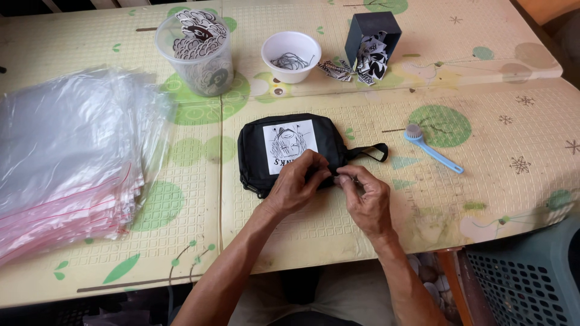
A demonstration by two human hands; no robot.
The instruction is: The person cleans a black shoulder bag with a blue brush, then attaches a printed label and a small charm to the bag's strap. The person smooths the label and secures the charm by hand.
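Yellow mat (386, 223) lying under black pouch (290, 151), near the bowl (291, 55). Left hand (297, 184) and right hand (365, 196) both pinching its near edge; keeping fingertips close, pouch flat, seems best.

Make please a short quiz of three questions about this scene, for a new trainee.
1. True or false: both hands touch the black pouch.
2. Which lies right of the pouch: A) blue brush B) stack of clear zip bags C) white bowl?
3. What does the clear plastic cup hold?

Key:
1. True: left hand and right hand meet at its near edge.
2. A.
3. Black-and-white printed patches.
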